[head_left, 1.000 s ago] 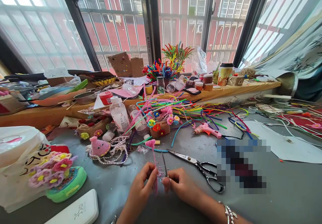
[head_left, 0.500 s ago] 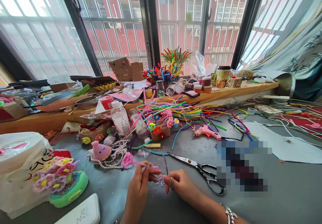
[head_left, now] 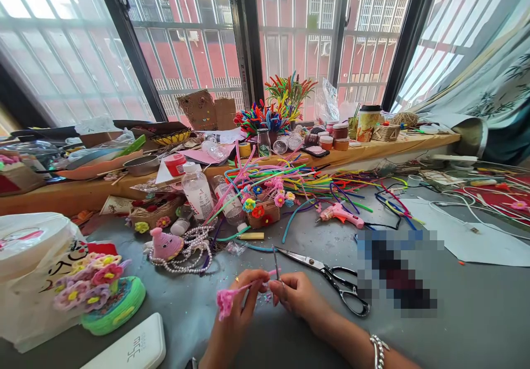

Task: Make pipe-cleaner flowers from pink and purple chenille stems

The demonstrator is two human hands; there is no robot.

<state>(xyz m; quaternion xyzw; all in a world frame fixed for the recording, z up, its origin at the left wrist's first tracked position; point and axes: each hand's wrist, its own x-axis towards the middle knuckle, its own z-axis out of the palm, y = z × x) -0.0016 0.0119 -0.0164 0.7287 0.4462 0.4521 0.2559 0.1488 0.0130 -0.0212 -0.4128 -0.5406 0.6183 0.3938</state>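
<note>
Carefully Held Stem, Fingertips Close to the Blades

Just below the centre of the frame, the left hand pinches a pink fuzzy stem between its fingers, with the flower-like pink head hanging off the outer side. The right hand has its fingers curled round the handles of small scissors; the slim blades point up the frame and cross the stem's free end. Whether they are parted or together is too fine to tell.

The main risk, I judge, is a nick: the left fingertips sit right beside the blades, so a slip of the grip could bring skin to the edge. A soft, bendy stem may also fold aside rather than cut cleanly, or lose too much length if it slides through the pinch. Squeezing the head against the palm could flatten its shape.

Under the hands, glittery flecks dot the grey tabletop, and bits of fluff could pick them up. Large scissors lie just right of centre, their black handles near the right forearm; a careless sweep might knock them.
</note>
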